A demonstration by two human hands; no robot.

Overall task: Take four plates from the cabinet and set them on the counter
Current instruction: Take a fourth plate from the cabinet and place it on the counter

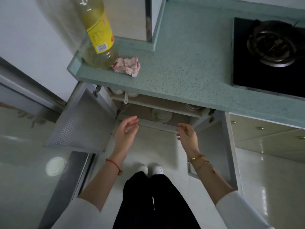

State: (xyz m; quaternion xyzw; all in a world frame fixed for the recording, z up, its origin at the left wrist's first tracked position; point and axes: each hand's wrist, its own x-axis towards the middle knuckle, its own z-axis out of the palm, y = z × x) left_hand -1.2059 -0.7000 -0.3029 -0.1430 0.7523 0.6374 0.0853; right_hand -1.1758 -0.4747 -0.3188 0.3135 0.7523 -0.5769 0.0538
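I am looking straight down on the cabinet (158, 111), which stands open beneath the table (181, 63). Its left door (79, 123) is swung wide out to the cabinet's left, and its right door (214, 146) juts out on the cabinet's right.

The left hand (127, 129) hangs just in front of the cabinet's opening, toward its left side, with the fingers relaxed and holding nothing. The right hand (187, 134) is also in front of the opening, toward its right side, with the fingers loosely curled and empty. Its fingertips are close to the front edge of the lower shelf (158, 125), and I cannot tell whether they touch it. The two hands are well apart, with the opening between them.

Inside the cabinet I make out a pale plate (161, 115) with a greenish pattern, lying further in and roughly midway between the hands. More white dishes (191, 106) show at the cabinet's right, half hidden under the table edge. White bowls (123, 92) peep out of the upper shelf at the cabinet's left. I cannot count how many plates are stacked there.

On the table above the cabinet's left end stands a bottle (97, 33) of yellow liquid, with a crumpled pink-and-white cloth (127, 66) just beside it. A black gas hob (270, 52) lies off to the cabinet's right.
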